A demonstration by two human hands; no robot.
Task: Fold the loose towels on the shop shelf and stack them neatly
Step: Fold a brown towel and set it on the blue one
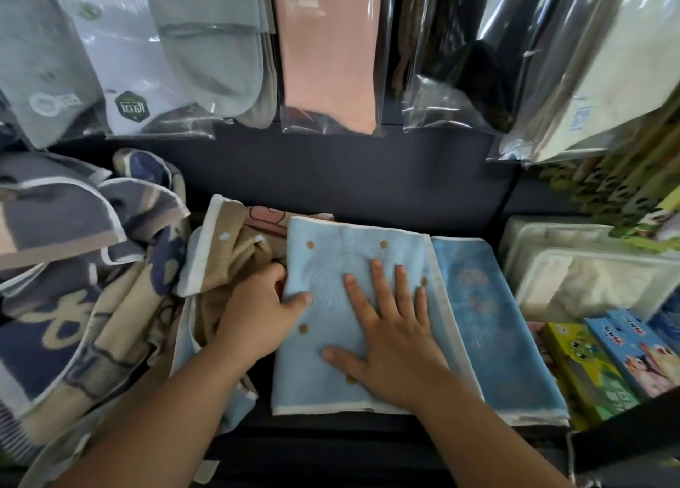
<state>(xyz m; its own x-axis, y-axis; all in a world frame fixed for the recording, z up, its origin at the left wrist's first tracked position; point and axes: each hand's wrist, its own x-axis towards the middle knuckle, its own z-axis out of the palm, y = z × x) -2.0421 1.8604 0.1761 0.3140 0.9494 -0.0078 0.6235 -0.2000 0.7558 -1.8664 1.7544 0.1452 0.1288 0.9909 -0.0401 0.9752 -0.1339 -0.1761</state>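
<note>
A folded light-blue towel with brown dots (pixel 331 255) lies on the dark shelf (pixel 368 432), partly over a deeper blue folded towel (pixel 489 325). My right hand (pixel 386 325) presses flat on the dotted towel with fingers spread. My left hand (pixel 261 314) grips that towel's left edge, thumb on top and fingers tucked under. A crumpled tan towel with a white border (pixel 228 255) lies just left of it. Loose navy, grey and cream towels (pixel 81 285) are heaped at the far left.
Packaged socks and cloths in clear bags (pixel 331 64) hang over the back of the shelf. White plastic-wrapped packs (pixel 588 277) and colourful small boxes (pixel 603 362) stand to the right. A dark back panel (pixel 349 171) closes the shelf behind.
</note>
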